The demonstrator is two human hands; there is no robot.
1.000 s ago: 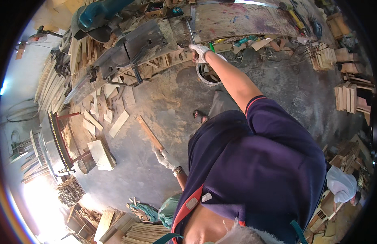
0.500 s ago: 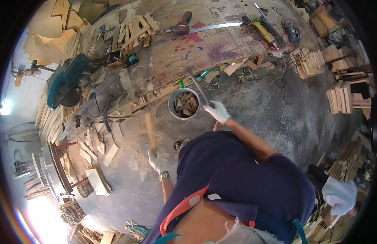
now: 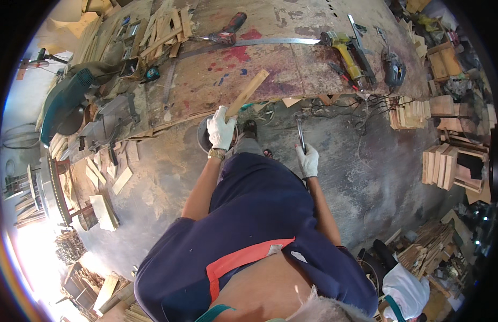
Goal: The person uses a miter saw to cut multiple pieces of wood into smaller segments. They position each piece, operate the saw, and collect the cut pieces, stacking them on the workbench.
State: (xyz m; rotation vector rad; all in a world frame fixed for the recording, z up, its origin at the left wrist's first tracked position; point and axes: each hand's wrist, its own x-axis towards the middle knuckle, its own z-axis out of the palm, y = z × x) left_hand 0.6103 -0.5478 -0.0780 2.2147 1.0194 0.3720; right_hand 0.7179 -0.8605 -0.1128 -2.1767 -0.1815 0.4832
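You are now holding the wooden strip [image 3: 249, 93] across the near edge of the paint-stained workbench [image 3: 324, 70], no longer well short of it, which is bringing wood and workbench together. Your gloved left hand [image 3: 221, 132] is reaching forward, gripping the near end; your gloved right hand [image 3: 309, 162], short of the workbench, is clasping a hammer [image 3: 300, 131], head pointing workbench-ward.

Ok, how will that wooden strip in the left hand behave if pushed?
The wooden strip is probably stiff, projecting straight from the left hand. Being slim, it's likely light. Held near one end, it may pivot when pushed.
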